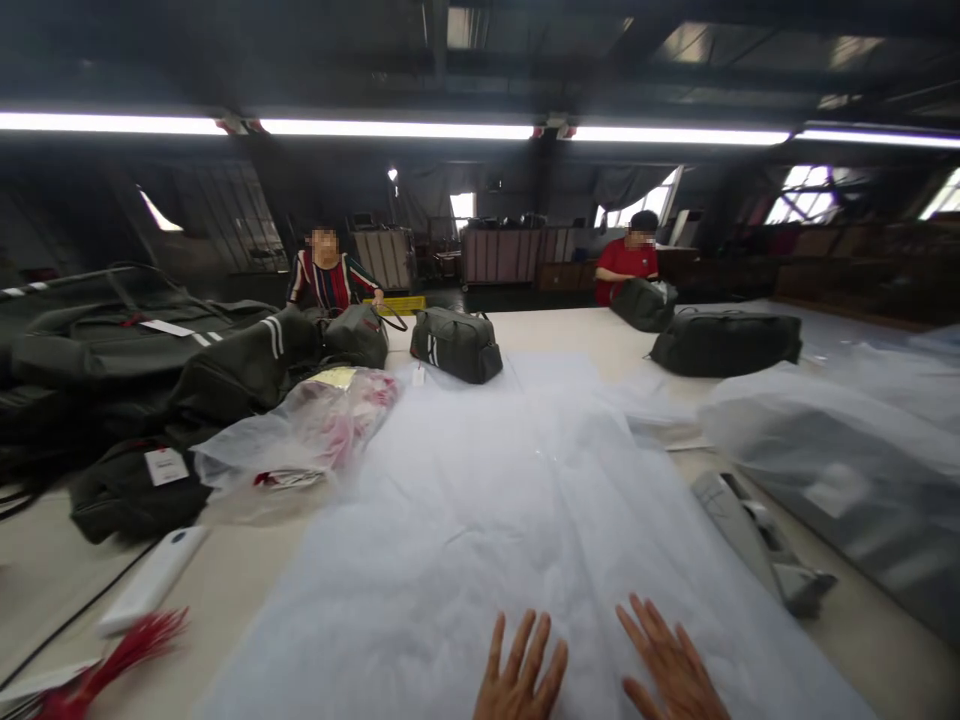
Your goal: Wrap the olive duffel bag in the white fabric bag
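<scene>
From my head view: left hand (517, 672), palm down, fingers spread and straight, thumb out to the right, gripping nothing. Right hand (669, 668), same deal: flat, fingers fanned, thumb toward the left hand, nothing held. Hands are apart, with sheet between them. Both lie over the near part of the white plastic sheet (480, 530); fingertips look to be on it, but I can't tell whether they press or just skim. Sheet lies under the fingers and runs on past them to the far side, creased, translucent, spread over the pale table (232, 580).

Right of the sheet, nearest the right hand: a grey tool (739, 530), angled. Beyond it, further right, a dark bag under cloudy plastic (847, 490).

Left, near: red strands (124, 655), blurred; a white elongated device (154, 580) just beyond, black cord (82, 610) beside it. Then a small dark bag (135, 505) with a white tag (166, 466), and a clear plastic bag (337, 420) with reddish contents. Heap of dark bags (142, 350) far left.

Far side: a striped dark bag (457, 345) at the sheet's far left, another dark bag (726, 345) far right. Two co-workers: one in a striped top (326, 285), one in a red shirt (628, 262), each at a dark bag.
</scene>
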Demonstrator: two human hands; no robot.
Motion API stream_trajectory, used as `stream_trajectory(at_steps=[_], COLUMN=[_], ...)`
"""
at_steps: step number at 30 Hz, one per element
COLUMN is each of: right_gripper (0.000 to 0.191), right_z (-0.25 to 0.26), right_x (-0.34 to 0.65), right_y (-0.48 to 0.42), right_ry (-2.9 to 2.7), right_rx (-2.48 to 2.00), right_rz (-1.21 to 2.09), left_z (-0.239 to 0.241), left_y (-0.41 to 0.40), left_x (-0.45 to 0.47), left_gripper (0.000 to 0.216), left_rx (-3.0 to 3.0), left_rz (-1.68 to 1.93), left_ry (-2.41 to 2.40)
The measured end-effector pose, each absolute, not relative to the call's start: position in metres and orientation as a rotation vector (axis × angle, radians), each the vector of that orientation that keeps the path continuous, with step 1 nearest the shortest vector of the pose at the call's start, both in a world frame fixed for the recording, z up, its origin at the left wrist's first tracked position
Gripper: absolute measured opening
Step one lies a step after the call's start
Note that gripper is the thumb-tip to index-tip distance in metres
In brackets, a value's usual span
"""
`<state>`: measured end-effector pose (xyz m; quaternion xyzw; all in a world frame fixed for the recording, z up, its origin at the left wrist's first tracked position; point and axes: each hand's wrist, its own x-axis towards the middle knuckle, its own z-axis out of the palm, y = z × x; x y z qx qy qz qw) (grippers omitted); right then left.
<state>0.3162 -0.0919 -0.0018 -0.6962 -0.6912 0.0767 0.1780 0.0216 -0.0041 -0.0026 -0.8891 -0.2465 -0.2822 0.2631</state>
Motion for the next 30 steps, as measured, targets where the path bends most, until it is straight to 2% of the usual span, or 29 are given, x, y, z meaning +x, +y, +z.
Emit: stream_trajectory(at_steps=[6,12,15,17,21,30], right_gripper=[0.063,0.062,0.061,0.06,0.061,0.062], right_z=[0.0,-0.008,0.011,0.028,0.052,0.058], right_x=[0.313,0.347,0.357,0.36,0.36,0.308], right_y=[-0.054,-0.014,0.008,0.015,0.006,-0.08], right_ry=[-2.125,-2.238,-2.232,-2.218,-2.182,-2.291], right_rx=[-1.917,-1.845,-1.847,-1.865,-1.929,-1.75], right_rz=[0.169,0.246,0.282,0.321,0.317,0.396], left_z=[-0.021,-0.063,-0.047,-0.025,0.001,0.008], left_y=[-0.006,0.019,0.022,0.019,0.018,0.025], left_x=[0.047,0.078,0.09,0.093,0.095,0.101], left_gripper=[0.051,0.041,0.065,0.085,0.084,0.077], left_rx=[-2.374,-2.233,-2.373,-2.653,-2.928,-3.028], left_rz=[-0.696,-0.9,-0.782,-0.513,-0.343,-0.31], left_ry=[-0.704,-0.815,-0.889,-1.008,-1.18,-1.205])
